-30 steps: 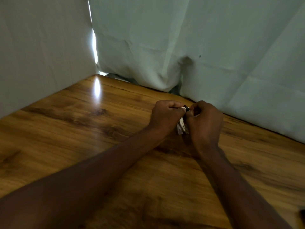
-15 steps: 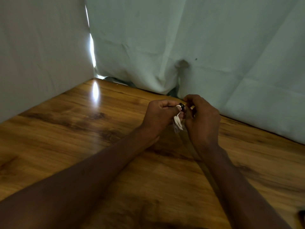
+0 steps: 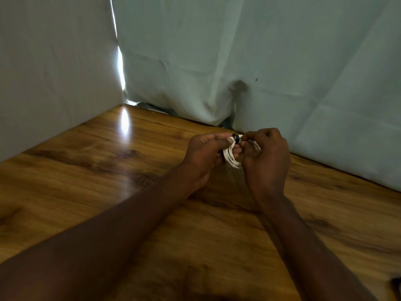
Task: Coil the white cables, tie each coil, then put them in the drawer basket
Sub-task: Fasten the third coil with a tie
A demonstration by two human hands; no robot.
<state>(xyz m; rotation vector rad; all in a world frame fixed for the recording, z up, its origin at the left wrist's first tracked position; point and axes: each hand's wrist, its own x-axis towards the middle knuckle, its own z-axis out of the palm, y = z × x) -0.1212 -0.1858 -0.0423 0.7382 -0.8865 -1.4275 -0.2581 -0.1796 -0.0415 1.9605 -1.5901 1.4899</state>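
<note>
A small coil of white cable (image 3: 232,156) hangs between my two hands, a little above the wooden table (image 3: 108,192). My left hand (image 3: 206,155) grips the coil's left side with curled fingers. My right hand (image 3: 267,161) pinches a small black tie (image 3: 236,138) at the top of the coil. Part of the coil is hidden behind my fingers. The drawer basket is not in view.
White cloth (image 3: 238,51) hangs as a backdrop behind the table and along the left side. A bright gap of light (image 3: 120,68) shows in the corner. A dark object (image 3: 396,283) peeks in at the bottom right edge.
Both hands have stayed close together on the coil. More of the white loops now shows between them, hanging lower than a second ago.
</note>
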